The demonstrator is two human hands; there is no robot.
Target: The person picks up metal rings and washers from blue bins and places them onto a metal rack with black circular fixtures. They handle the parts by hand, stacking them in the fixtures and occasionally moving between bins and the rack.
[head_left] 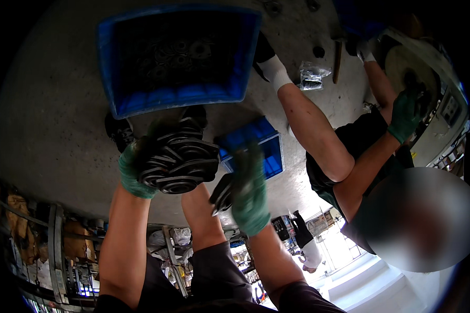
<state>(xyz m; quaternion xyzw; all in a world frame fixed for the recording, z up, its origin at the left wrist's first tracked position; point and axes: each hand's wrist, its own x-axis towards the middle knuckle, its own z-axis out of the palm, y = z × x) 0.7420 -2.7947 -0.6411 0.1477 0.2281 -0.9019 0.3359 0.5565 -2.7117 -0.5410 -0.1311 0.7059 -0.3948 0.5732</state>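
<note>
A heaped stack of dark, flat metal ring-shaped parts [180, 159] rests on my left hand [133, 171], which wears a green glove and is closed around the stack's left side. My right hand [250, 193], also gloved in green, is smeared by motion just right of the stack. A few similar dark metal parts [223, 194] hang at its left side, seemingly held by its fingers. Behind my right hand, a small blue crate [273, 151] stands on the floor. Ahead of both hands sits a large blue crate [172, 105] with several metal rings [180, 55] in its shadowed bottom.
At the right, a co-worker [318, 135] sits with a green-gloved hand [405, 113] at a round machine part [410, 68]. A clear plastic bag [313, 75] and a wooden handle [338, 62] lie on the floor. Metal racks [57, 250] stand at the lower left.
</note>
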